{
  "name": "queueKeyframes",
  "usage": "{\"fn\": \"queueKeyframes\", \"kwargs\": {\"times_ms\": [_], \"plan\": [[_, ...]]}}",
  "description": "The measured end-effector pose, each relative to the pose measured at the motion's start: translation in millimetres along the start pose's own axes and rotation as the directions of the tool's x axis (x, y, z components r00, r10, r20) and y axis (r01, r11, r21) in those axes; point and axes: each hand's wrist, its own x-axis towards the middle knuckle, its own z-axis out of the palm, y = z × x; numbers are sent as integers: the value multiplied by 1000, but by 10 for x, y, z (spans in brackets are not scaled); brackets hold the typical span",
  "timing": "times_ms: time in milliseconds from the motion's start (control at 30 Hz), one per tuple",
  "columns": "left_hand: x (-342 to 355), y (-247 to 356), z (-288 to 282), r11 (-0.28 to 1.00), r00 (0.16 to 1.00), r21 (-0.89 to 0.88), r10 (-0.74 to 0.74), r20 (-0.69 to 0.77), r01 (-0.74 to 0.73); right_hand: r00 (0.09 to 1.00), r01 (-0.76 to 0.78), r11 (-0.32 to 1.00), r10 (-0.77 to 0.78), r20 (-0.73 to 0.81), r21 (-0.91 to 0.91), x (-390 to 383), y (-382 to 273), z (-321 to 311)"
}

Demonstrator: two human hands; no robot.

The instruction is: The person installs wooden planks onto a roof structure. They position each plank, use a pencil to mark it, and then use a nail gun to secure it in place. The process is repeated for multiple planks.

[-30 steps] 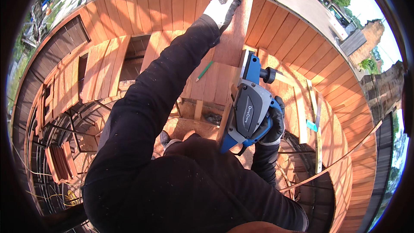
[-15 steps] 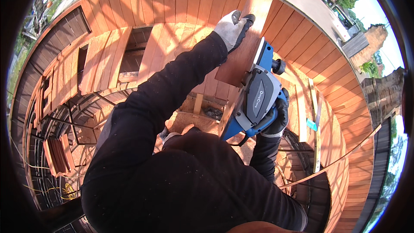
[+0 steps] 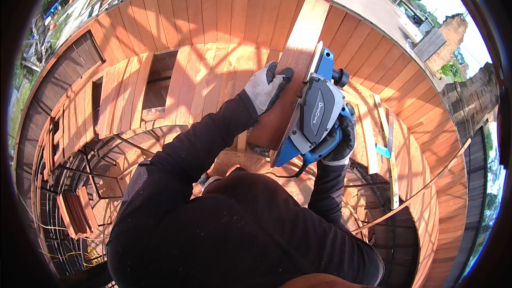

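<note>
A long reddish-brown wooden board [image 3: 306, 32] slants from in front of my body up past the rim of the curved plank wall. My left hand [image 3: 265, 86], in a white and dark work glove, grips the board's left edge, thumb on its face. Against the board's right edge lies a blue and grey electric planer [image 3: 322, 108], its sole side turned toward the wood. My right hand [image 3: 344, 137], in a dark glove, is wrapped round the planer's rear handle. A black knob [image 3: 340, 78] sticks out at the planer's right front.
A curved plank wall [image 3: 213, 13] rings me, with a slatted wooden bench [image 3: 125, 93] along it that has open gaps. Loose wooden strips [image 3: 368, 138] and a turquoise piece [image 3: 383, 151] lie at right. Stacked boards [image 3: 76, 213] stand lower left, near a yellow cord [image 3: 93, 255].
The board has slid down toward my body along the planer, and my left hand has come down and left with it. My right hand keeps its hold on the planer.
</note>
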Motion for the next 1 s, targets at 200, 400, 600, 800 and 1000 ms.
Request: {"fn": "queueKeyframes", "kwargs": {"times_ms": [200, 400, 600, 800, 1000], "plan": [[-362, 152, 36, 979, 976, 84, -194, 100, 186, 997, 80, 997, -80, 11, -5, 176, -90, -12], [-570, 74, 86, 996, 989, 67, -69, 128, 61, 977, 118, 981, -143, 159, 152, 405, -196, -163], [-651, 143, 136, 986, 945, 54, -164, 284, 155, 963, 172, 967, -205, 174, 189, 611, -457, -141], [-817, -2, 207, 990, 910, 18, -135, 391, 139, 951, 208, 953, -251, 183, 222, 1040, -831, -446], [-1019, -316, 45, 965, 940, -15, -250, 231, 260, 901, 236, 961, -273, 336, 146, 1491, -1538, -571]]}}
